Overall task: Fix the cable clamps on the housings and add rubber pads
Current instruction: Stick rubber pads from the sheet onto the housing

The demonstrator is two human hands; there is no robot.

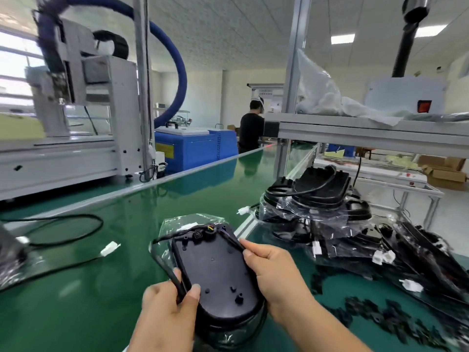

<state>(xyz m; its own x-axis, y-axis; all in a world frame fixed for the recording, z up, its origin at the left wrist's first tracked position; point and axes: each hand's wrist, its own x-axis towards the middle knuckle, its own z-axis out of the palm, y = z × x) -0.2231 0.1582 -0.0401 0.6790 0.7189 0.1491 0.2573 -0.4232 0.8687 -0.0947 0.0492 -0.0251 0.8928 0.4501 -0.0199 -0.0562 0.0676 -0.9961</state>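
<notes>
The housing is held over the green belt near its right edge. There is open belt to the left and bagged housings piled to the right. The left hand pinches the black cable at the rim, and the right hand grips the opposite rim. The small black parts are blurred, possibly clamps.

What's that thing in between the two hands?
In the head view, a black housing sits between them. The left hand pinches its cable; the right hand grips its right side.
</notes>
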